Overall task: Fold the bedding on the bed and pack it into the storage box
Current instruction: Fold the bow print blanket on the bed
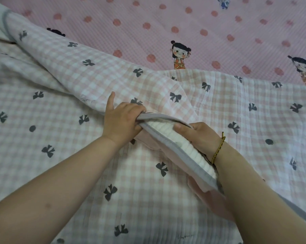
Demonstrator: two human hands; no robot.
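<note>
A pink-and-white checked blanket (64, 106) printed with dark bows covers most of the bed, rumpled and partly doubled over. Its grey-trimmed edge (168, 146) is turned up in the middle, showing a white ribbed underside. My left hand (121, 121) grips that edge at its far end, index finger sticking out. My right hand (199, 136) pinches the same edge a little nearer, thumb on the white side. The storage box is not in view.
Under the blanket lies a pink bed sheet (210, 27) with red dots and cartoon figures, filling the far side. Another grey-trimmed blanket corner (6, 20) shows at the upper left. A beaded bracelet (218, 148) sits on my right wrist.
</note>
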